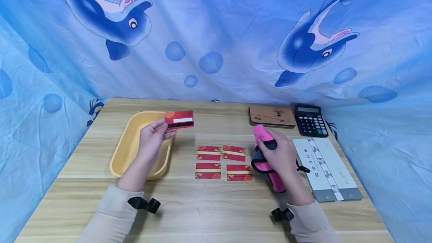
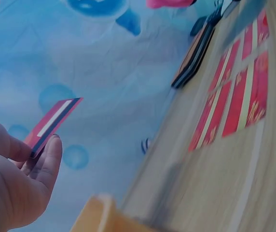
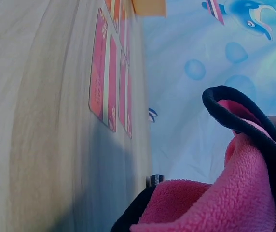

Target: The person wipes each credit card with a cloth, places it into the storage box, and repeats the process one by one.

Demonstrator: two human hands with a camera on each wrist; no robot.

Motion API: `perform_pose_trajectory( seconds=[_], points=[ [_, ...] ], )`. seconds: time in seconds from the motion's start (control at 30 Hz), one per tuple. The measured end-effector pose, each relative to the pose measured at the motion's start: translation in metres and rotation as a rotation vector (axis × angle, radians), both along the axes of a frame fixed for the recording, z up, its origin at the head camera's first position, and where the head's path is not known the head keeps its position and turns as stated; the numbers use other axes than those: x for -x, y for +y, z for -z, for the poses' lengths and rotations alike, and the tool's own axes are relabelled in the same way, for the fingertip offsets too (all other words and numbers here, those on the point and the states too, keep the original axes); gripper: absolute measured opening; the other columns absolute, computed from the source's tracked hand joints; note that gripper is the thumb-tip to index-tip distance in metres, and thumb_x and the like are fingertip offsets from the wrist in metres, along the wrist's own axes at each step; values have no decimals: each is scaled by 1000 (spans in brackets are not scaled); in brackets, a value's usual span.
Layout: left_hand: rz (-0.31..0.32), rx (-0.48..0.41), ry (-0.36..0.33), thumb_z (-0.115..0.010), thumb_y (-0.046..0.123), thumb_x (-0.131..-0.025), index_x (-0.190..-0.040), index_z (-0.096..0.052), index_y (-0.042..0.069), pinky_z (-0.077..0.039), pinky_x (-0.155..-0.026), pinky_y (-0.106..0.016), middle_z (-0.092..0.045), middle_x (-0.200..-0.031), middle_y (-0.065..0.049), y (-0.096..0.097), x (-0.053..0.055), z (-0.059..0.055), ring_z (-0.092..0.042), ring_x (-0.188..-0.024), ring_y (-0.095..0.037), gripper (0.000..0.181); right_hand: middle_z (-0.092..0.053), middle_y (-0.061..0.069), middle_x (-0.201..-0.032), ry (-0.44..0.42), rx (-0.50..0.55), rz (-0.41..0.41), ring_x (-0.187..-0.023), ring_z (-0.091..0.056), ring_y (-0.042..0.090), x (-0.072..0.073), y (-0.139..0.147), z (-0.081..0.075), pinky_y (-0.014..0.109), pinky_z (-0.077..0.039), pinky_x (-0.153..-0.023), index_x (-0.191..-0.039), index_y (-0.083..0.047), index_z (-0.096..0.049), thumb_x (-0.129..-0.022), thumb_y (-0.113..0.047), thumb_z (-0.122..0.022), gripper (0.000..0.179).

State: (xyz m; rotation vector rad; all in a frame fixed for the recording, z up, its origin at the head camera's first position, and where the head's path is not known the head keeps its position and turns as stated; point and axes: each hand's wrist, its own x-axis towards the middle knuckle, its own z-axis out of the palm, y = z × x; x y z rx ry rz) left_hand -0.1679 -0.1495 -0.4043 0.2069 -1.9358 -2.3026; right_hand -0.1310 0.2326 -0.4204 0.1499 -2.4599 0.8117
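Observation:
My left hand (image 1: 152,140) pinches a red bank card (image 1: 185,116) by one end, raised over the right side of a yellow plastic tray (image 1: 116,160). The card's dark stripe and white strip show, also in the left wrist view, where thumb and fingers grip the card (image 2: 53,121). My right hand (image 1: 279,153) grips a bunched pink cloth with black edging (image 1: 261,132), held right of several red-and-gold cards (image 1: 208,171) laid in two rows. Close up in the right wrist view, the pink cloth (image 3: 244,179) looks fluffy and hides most of the hand.
A brown wallet (image 1: 271,116) and a black calculator (image 1: 309,120) lie at the back right. In front of them is a pale grey account book (image 1: 325,171) with a white band. A blue dolphin-print curtain (image 1: 216,29) hangs behind the wooden table (image 1: 216,209).

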Motion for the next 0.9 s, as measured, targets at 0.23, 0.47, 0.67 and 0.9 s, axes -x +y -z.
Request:
perform_pose_trajectory(
  seconds=[0.23,0.47,0.67,0.9],
  points=[
    [-41,-40,1,-50,-3,-103,-134,-47,-18,-62,-79,-25,-73,-89,3,-34,9,-1,-73,-76,-10,35,-72,14,-116,-39,9,24,-102,-68,37,-1,2,1,52,-55,-83,-129,-12,-71,-87,-33,-81,47],
    [-61,-23,-21,-48,-2,-104,-143,-39,-19,-62,-81,-26,-71,-88,6,-63,11,4,-74,-76,-10,44,-72,14,-116,-36,5,33,-102,-68,35,-2,5,3,51,-56,-81,-128,-11,-71,-86,-33,-82,48],
    [-43,23,-76,-47,-1,-104,-143,-37,-19,-61,-83,-25,-70,-93,1,-77,15,15,-73,-77,-9,43,-72,15,-116,-65,8,38,-102,-67,35,-3,6,4,52,-55,-83,-130,-12,-70,-88,-33,-80,48],
    [65,220,-142,-44,-1,-106,-144,-37,-19,-61,-86,-25,-65,-116,-26,-80,20,31,-71,-80,-4,43,-72,16,-115,-69,8,30,-101,-67,37,-4,5,5,53,-55,-82,-131,-12,-69,-88,-31,-81,48]
  ],
)
